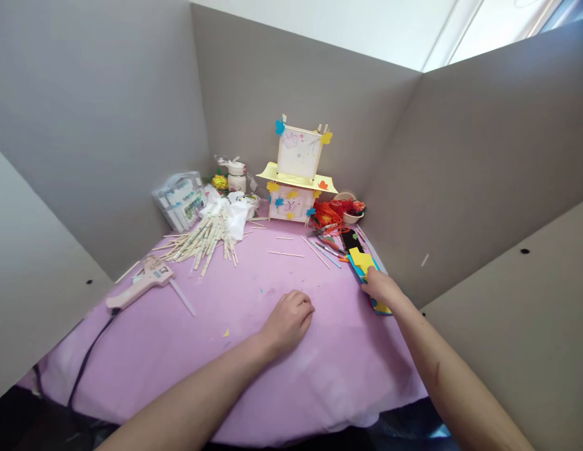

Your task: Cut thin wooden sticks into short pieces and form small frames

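My right hand (384,289) is at the right side of the table, its fingers closed on a piece of yellow paper (359,258). Beneath it lies a stack of blue and yellow paper (381,307), partly covered by the hand. My left hand (290,319) rests on the purple tablecloth (272,388) near the middle, fingers curled in, with nothing showing in them. Farther back stands a two-tier craft model (298,153) with a yellow paper roof and blue, yellow and orange paper cut-outs stuck on it.
A pink glue gun (141,289) with a black cord lies at left. Behind it are a heap of thin wooden sticks (211,241), a clear plastic case (181,203) and a white bottle (237,178). Red yarn (327,215) sits at back right, near pens (329,247). Grey panels surround the table.
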A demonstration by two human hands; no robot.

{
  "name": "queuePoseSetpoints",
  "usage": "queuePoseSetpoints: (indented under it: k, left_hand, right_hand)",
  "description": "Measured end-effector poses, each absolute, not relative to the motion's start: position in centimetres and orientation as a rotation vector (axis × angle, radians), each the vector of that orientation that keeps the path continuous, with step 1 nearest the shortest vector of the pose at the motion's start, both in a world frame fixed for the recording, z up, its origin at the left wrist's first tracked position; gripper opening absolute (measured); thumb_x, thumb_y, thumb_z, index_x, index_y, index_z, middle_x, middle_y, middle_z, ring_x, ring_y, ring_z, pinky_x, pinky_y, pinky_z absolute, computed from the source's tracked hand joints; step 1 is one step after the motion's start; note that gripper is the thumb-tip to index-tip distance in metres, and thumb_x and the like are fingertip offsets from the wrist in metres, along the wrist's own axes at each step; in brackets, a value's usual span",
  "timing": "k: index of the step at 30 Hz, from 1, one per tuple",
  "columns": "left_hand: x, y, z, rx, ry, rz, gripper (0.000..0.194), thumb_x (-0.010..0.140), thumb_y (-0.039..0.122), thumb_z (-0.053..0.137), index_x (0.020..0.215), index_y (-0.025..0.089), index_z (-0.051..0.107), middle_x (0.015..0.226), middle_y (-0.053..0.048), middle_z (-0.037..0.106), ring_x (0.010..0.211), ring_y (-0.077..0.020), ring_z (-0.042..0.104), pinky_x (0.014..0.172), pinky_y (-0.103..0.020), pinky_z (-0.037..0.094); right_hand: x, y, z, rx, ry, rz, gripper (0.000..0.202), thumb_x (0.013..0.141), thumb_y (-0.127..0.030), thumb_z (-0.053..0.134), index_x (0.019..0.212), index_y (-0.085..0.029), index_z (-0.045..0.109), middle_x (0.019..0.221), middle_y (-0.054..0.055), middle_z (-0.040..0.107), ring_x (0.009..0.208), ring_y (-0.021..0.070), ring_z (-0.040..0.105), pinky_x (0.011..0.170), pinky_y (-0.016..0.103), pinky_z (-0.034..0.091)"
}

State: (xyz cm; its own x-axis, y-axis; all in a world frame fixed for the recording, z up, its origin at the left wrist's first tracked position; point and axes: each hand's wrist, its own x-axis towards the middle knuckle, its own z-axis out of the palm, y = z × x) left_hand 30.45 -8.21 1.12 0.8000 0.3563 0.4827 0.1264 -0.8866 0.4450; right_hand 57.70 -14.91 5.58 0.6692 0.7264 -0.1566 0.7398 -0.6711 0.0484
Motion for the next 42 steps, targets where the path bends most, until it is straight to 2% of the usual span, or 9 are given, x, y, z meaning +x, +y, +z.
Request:
queuePoseSetpoints:
  k: [5,9,16,23,29,32,35,38,42]
  left_hand:
    - [30.4,-6.6,3.7,2.556,0.364,0.907,0.018,0.085,0.012,0.048,0.091,0.018,0.064,0.094,-0.008,0.063,0.093,-0.0198,0.056,0.084,-0.035,0.047]
    - [30.2,-1.5,8.2,2.533,0.512,1.017,0.016,0.083,0.017,0.052,0.094,0.018,0.064,0.098,-0.007,0.065,0.099,-0.0201,0.057,0.091,-0.036,0.045]
    - [32.5,13.9,17.8,2.274,1.057,1.175,0.025,0.075,0.020,0.055,0.097,0.014,0.065,0.097,-0.007,0.068,0.090,-0.0195,0.063,0.085,-0.031,0.048]
    - [37.6,23.7,22.6,2.024,1.187,1.200,0.044,0.064,0.016,0.070,0.106,0.013,0.057,0.108,-0.013,0.063,0.097,-0.0226,0.060,0.086,-0.034,0.044]
    - [40.8,26.5,22.4,2.023,1.123,1.261,0.043,0.070,0.025,0.070,0.108,0.013,0.052,0.108,-0.013,0.062,0.097,-0.0189,0.059,0.087,-0.031,0.043]
    - [41.6,26.5,21.9,1.998,1.147,1.280,0.055,0.071,0.030,0.071,0.115,0.009,0.047,0.114,-0.017,0.057,0.099,-0.0213,0.057,0.088,-0.034,0.043]
    - [41.7,24.7,21.9,2.127,1.164,1.485,0.060,0.073,0.027,0.069,0.123,0.009,0.042,0.125,-0.019,0.047,0.113,-0.0260,0.049,0.098,-0.038,0.037]
    - [41.7,21.8,23.6,2.479,1.151,1.683,0.048,0.081,0.027,0.059,0.126,0.015,0.044,0.132,-0.015,0.042,0.127,-0.0300,0.035,0.105,-0.042,0.027]
    - [43.2,20.0,28.8,2.999,1.092,1.264,0.037,0.087,0.029,0.051,0.123,0.026,0.050,0.134,-0.008,0.045,0.127,-0.0281,0.033,0.105,-0.044,0.026]
  right_hand:
    - [57.0,-15.1,7.1,2.877,1.075,0.004,0.030,0.089,-0.012,0.032,0.112,-0.010,0.050,0.101,0.021,0.065,0.094,0.0313,0.066,0.072,0.039,0.049]
    - [57.4,-15.9,8.8,2.916,1.019,0.206,0.030,0.088,-0.009,0.029,0.104,-0.012,0.055,0.092,0.019,0.067,0.088,0.0324,0.067,0.069,0.041,0.050]
    - [59.2,-17.5,13.4,3.115,1.012,0.516,0.034,0.089,-0.020,0.033,0.112,-0.022,0.057,0.091,0.016,0.069,0.072,0.0282,0.067,0.057,0.036,0.048]
    - [61.5,-17.1,15.2,3.274,1.052,0.811,0.033,0.089,-0.034,0.039,0.113,-0.028,0.060,0.080,0.012,0.070,0.057,0.0270,0.062,0.041,0.030,0.032]
    - [63.8,-16.2,14.0,3.288,1.170,0.959,0.030,0.088,-0.034,0.042,0.109,-0.026,0.062,0.070,0.010,0.068,0.045,0.0209,0.055,0.038,0.028,0.030]
    - [64.5,-15.6,13.5,3.277,1.223,0.990,0.030,0.088,-0.034,0.043,0.108,-0.025,0.063,0.068,0.009,0.068,0.044,0.0202,0.055,0.038,0.028,0.030]
    - [64.8,-15.0,13.1,3.303,1.247,0.938,0.031,0.088,-0.034,0.043,0.110,-0.025,0.063,0.069,0.009,0.068,0.046,0.0209,0.056,0.038,0.028,0.031]
    - [64.9,-14.5,13.0,3.351,1.229,0.796,0.034,0.089,-0.035,0.039,0.112,-0.025,0.062,0.073,0.010,0.069,0.050,0.0222,0.057,0.042,0.028,0.033]
    - [64.4,-13.7,13.5,3.418,1.166,0.611,0.036,0.091,-0.036,0.037,0.115,-0.025,0.060,0.081,0.009,0.070,0.061,0.0238,0.061,0.048,0.029,0.034]
